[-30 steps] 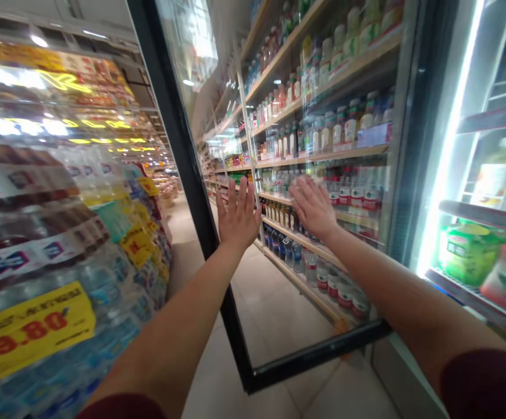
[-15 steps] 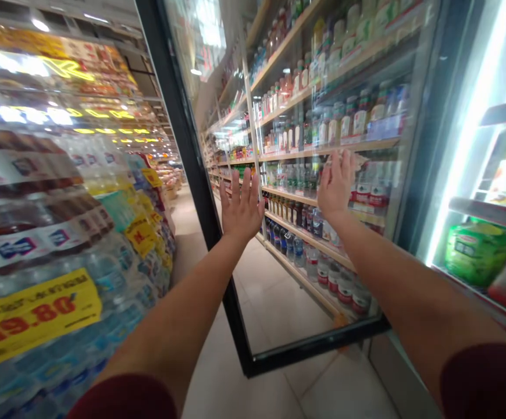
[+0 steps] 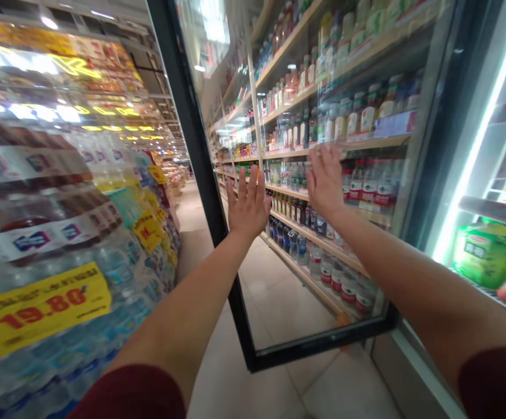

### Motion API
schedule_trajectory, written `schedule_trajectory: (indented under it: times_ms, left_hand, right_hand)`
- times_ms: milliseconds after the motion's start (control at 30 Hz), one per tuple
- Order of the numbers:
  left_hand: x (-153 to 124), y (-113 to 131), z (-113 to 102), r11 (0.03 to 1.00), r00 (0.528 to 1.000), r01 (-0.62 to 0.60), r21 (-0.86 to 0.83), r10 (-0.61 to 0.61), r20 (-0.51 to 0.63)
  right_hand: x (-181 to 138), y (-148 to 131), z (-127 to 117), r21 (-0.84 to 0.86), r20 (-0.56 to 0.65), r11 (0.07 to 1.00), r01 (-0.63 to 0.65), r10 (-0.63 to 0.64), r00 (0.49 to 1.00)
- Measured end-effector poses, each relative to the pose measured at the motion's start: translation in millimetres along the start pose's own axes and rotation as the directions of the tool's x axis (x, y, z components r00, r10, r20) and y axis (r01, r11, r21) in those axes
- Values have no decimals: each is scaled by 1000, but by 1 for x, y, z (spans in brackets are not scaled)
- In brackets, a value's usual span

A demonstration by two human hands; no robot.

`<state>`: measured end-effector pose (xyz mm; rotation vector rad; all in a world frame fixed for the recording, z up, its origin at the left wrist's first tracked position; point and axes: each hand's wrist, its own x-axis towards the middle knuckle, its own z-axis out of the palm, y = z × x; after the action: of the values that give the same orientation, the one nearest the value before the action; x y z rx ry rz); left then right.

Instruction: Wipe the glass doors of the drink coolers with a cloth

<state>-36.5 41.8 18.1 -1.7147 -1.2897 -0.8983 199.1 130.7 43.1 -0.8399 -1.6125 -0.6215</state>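
A glass cooler door with a black frame stands swung open before me. My left hand lies flat against its glass near the black side edge, fingers spread, with nothing in it. Further right, my right hand presses on the pane, its fingers stretched upward and blurred by motion. Under those fingers is a pale, thin cloth, mostly hidden; only a faint edge shows beside the fingertips. Whether it is cloth or tissue I cannot tell.
Behind the glass run shelves of bottled drinks. On the right is the lit cooler with a green package on its shelf. Stacked bottle packs bearing a yellow price sign rise on the left. Pale floor tiles lie below.
My right hand has slid left across the glass, closer to my left hand, with the pale cloth under it. My left hand stays flat on the pane. The view has shifted slightly.
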Motion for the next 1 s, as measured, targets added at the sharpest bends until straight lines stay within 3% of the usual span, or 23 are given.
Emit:
schedule_trajectory:
  times_ms: [67, 133, 200, 233, 333, 400, 433, 500, 567, 600, 633, 700, 767, 800, 867, 933, 967, 1000]
  left_hand:
    - [0, 0, -1, 1000, 1000, 0, 16, 0, 3]
    - [0, 1, -2, 1000, 1000, 7, 25, -7, 4]
    - [0, 1, -3, 1000, 1000, 12, 10, -12, 13]
    - [0, 1, -3, 1000, 1000, 13, 0, -13, 17]
    - [0, 1, -3, 1000, 1000, 13, -10, -12, 22]
    - [0, 1, -2, 1000, 1000, 14, -13, -14, 17]
    - [-1, 1, -2, 1000, 1000, 15, -17, -15, 13]
    - [-1, 1, -1, 1000, 1000, 16, -22, -16, 3]
    - [-1, 1, -1, 1000, 1000, 13, -11, -13, -9]
    - [0, 2, -2, 1000, 1000, 9, -4, -10, -12]
    - [0, 2, -2, 1000, 1000, 8, 1, -8, -12]
    - [0, 4, -4, 1000, 1000, 12, 3, -12, 0]
    - [0, 5, -5, 1000, 1000, 23, 3, -23, 18]
    - [0, 5, -6, 1000, 999, 28, 6, -28, 23]
    - [1, 6, -6, 999, 999, 29, 17, -30, 25]
    - [0, 6, -6, 999, 1000, 21, 28, -21, 17]
    - [0, 6, -6, 999, 1000, 18, 29, -18, 11]
    - [0, 6, -6, 999, 1000, 16, 29, -16, 6]
  right_hand:
    - [6, -10, -1, 8, 82, 994, 108, -108, 991]
    - [14, -15, -2, -7, 15, 999, -48, 48, 999]
    - [20, -20, -1, 2, -88, 974, -226, 225, 970]
    - [21, -23, 0, 8, -97, 973, -231, 230, 968]
    - [17, -33, 1, 14, 67, 997, 71, -72, 995]
    - [12, -30, 1, 20, 137, 988, 155, -156, 978]
    - [9, -24, 1, 8, 121, 995, 102, -102, 987]
    - [5, -9, 0, -22, -12, 989, -147, 147, 989]
    - [-2, 5, -2, -23, -140, 938, -345, 338, 930]
    - [-7, 9, -3, -21, -154, 933, -358, 351, 924]
    - [-13, 12, -5, -23, -128, 950, -312, 307, 943]
    - [-28, 13, -8, -13, 37, 998, -59, 59, 998]
    - [-43, 18, -10, 23, 163, 993, 119, -122, 979]
    - [-50, 23, -10, 21, 154, 996, 90, -93, 984]
    - [-61, 35, -9, -6, -5, 985, -170, 170, 985]
    - [-70, 45, -8, 5, -166, 918, -396, 392, 905]
    - [-75, 47, -7, 10, -184, 911, -411, 406, 895]
    - [-80, 47, -6, 5, -152, 934, -357, 354, 923]
